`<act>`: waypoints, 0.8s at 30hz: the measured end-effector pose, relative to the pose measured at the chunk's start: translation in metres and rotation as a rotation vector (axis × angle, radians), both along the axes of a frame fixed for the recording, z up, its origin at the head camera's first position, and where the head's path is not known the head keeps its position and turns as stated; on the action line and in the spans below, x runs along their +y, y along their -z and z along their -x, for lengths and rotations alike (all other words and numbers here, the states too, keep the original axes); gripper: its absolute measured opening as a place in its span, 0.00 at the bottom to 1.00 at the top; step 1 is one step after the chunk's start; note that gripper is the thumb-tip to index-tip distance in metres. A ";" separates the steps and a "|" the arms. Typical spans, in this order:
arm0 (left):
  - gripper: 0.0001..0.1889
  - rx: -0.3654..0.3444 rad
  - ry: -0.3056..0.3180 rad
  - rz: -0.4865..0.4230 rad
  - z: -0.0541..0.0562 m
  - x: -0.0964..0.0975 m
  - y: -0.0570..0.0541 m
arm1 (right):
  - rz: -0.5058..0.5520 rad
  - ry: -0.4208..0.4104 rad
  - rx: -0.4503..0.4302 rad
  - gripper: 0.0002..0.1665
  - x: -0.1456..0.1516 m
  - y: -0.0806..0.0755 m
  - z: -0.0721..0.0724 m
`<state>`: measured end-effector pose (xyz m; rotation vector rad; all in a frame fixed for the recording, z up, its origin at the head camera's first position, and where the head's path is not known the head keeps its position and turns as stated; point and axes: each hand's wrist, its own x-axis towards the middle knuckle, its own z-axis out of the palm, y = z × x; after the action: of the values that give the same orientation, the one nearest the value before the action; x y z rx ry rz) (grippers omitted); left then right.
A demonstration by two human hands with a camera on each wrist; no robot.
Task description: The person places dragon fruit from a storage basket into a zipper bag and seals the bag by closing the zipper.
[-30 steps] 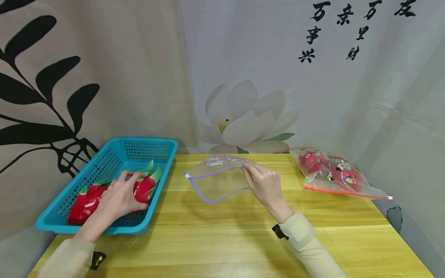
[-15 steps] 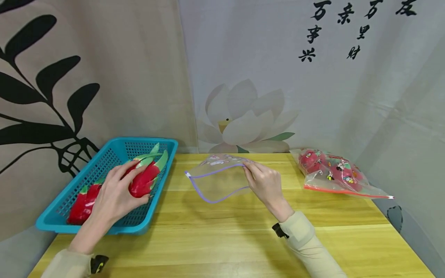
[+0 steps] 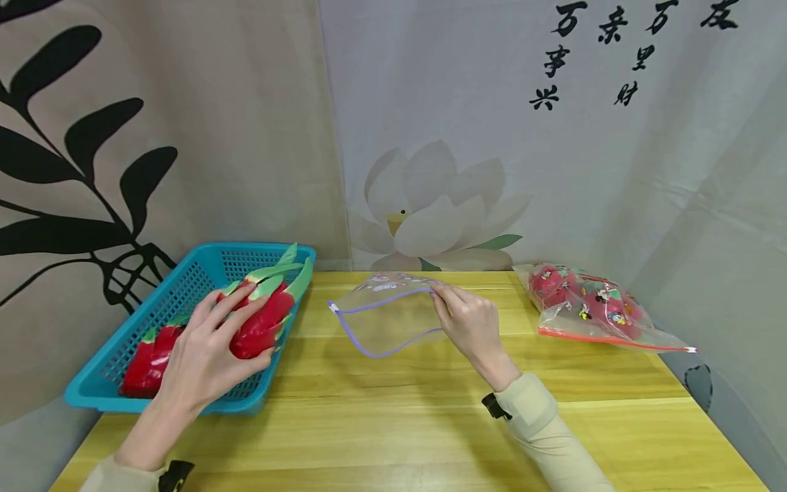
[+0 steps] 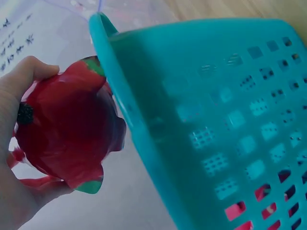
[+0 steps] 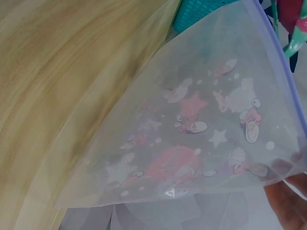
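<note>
My left hand [image 3: 209,355] grips a red dragon fruit [image 3: 264,324] with green leaf tips, raised over the right side of the blue basket [image 3: 80,396]. In the left wrist view the dragon fruit [image 4: 67,124] shows glossy and round beside the basket's rim [image 4: 120,105]. More red fruit [image 3: 144,369] lies in the basket, partly hidden by the hand. With fingers and thumb, my right hand [image 3: 470,324] pinches the rim of a clear zip bag [image 3: 387,318] with a purple seal, its mouth spread towards the left. Pink and white prints cover the bag [image 5: 192,129] in the right wrist view.
At the back right of the wooden table [image 3: 399,437] lies another clear zip bag [image 3: 602,307] with a red seal and red fruit inside. A printed cloth [image 3: 430,102] hangs behind the table.
My left hand has lifted the dragon fruit from inside the basket, up and to the right, towards the basket's right rim. The right hand and its bag stay nearly still.
</note>
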<state>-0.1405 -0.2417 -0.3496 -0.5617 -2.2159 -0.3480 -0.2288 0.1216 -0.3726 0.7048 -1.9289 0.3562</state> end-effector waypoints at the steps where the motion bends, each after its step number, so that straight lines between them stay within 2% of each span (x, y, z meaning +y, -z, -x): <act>1: 0.35 0.017 0.009 0.005 -0.001 0.002 0.000 | 0.000 -0.001 0.001 0.06 0.000 0.000 0.000; 8: 0.35 0.088 0.057 0.055 -0.006 0.014 -0.001 | -0.005 0.000 -0.006 0.06 0.000 -0.002 -0.001; 17: 0.30 0.152 0.152 0.028 -0.009 0.029 -0.001 | 0.002 0.014 -0.011 0.06 0.000 -0.004 -0.001; 24: 0.28 0.181 0.236 0.024 -0.011 0.040 0.007 | -0.001 0.019 -0.010 0.06 0.000 -0.005 -0.001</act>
<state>-0.1299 -0.2022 -0.3563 -0.8380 -1.9863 -0.3772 -0.2283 0.1214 -0.3680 0.6867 -1.9443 0.3474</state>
